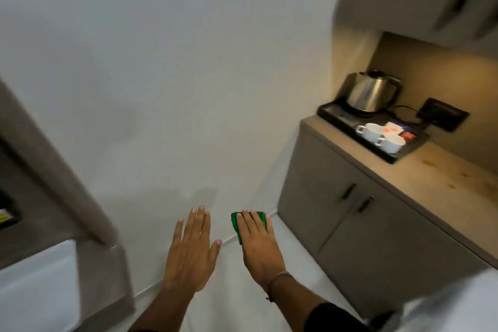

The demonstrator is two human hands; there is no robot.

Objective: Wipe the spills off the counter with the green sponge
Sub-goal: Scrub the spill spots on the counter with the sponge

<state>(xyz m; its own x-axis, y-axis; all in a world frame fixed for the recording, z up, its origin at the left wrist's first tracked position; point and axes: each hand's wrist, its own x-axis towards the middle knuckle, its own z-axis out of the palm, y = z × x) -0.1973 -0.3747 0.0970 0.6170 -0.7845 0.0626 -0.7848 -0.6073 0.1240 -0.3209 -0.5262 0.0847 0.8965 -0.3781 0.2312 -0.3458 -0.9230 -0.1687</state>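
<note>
My right hand is held out in front of me, palm down, with the green sponge under its fingers; the sponge's green edge shows to the left of and beyond the fingers. My left hand hovers beside it, flat, fingers apart and holding nothing. Both hands are in the air over the floor, well left of the beige counter. Small brownish spill spots dot the counter's top towards the right.
A black tray at the counter's far end carries a steel kettle, two white cups and sachets. A wall socket sits behind it. Grey cabinet doors lie below, a wall cabinet above, a white wall ahead.
</note>
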